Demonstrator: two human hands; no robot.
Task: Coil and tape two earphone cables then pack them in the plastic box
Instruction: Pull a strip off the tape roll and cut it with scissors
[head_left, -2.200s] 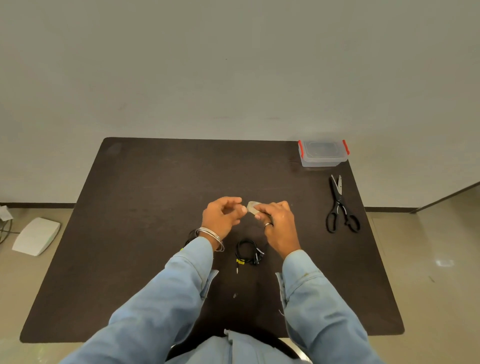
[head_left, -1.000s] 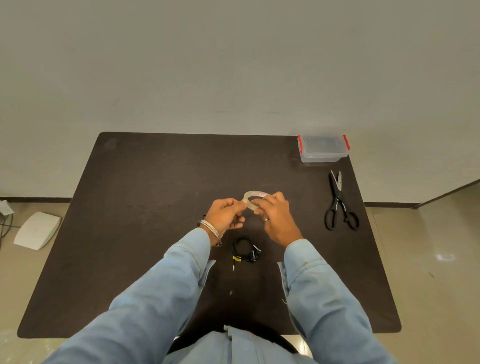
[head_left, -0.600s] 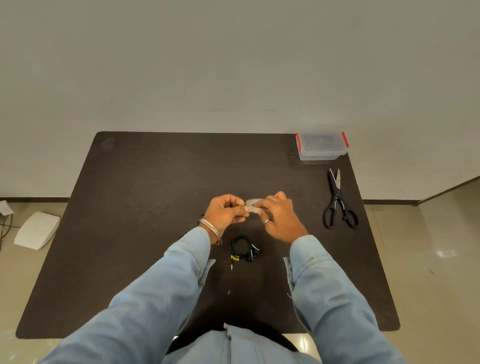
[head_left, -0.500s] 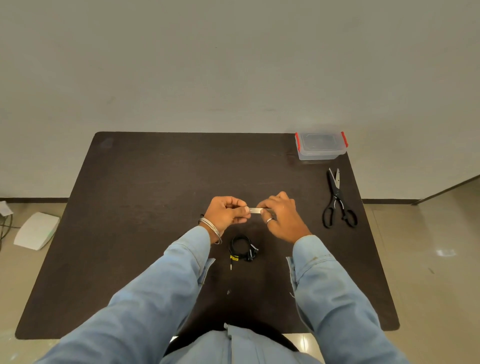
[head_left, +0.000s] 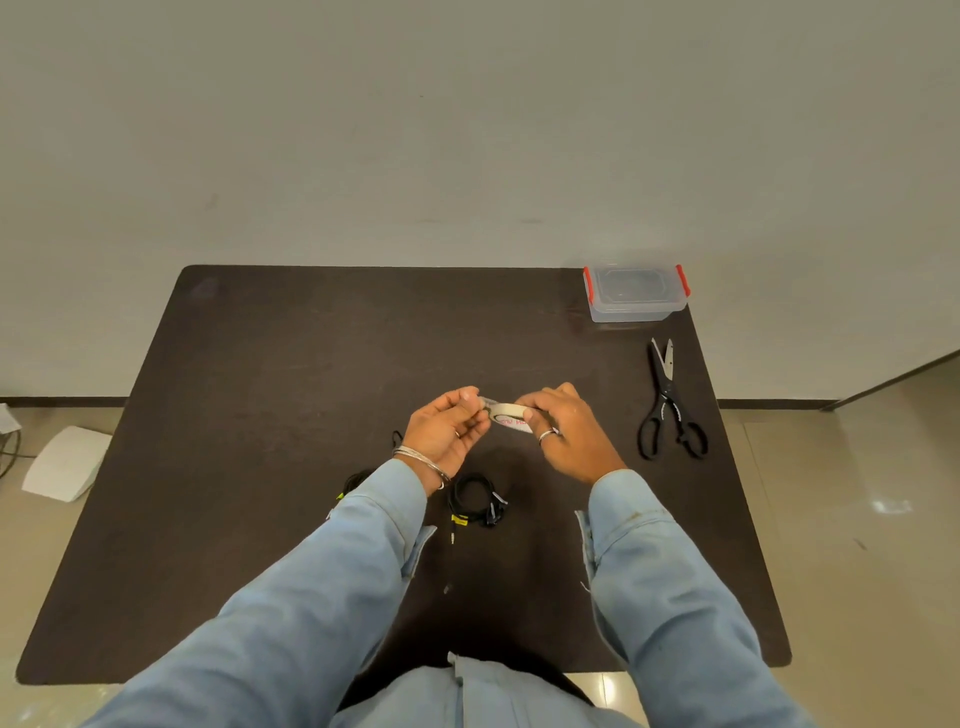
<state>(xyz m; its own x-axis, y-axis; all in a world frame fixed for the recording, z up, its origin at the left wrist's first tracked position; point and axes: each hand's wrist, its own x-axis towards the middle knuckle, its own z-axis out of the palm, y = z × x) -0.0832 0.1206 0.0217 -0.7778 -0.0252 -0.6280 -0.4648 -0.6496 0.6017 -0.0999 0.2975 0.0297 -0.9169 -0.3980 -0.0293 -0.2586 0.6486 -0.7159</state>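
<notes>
Both hands above mid-table (head_left: 260, 415). Right hand (head_left: 566, 436) grips tape roll (head_left: 511, 415); left hand (head_left: 447, 428) pinches its free end. Coiled cable (head_left: 472, 501) near, below hands. Box (head_left: 636, 293) far right, lid on.

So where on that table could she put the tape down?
The far left of the table is bare. The right edge holds the box and scissors; near the hands, a coiled cable crowds the middle.
</notes>
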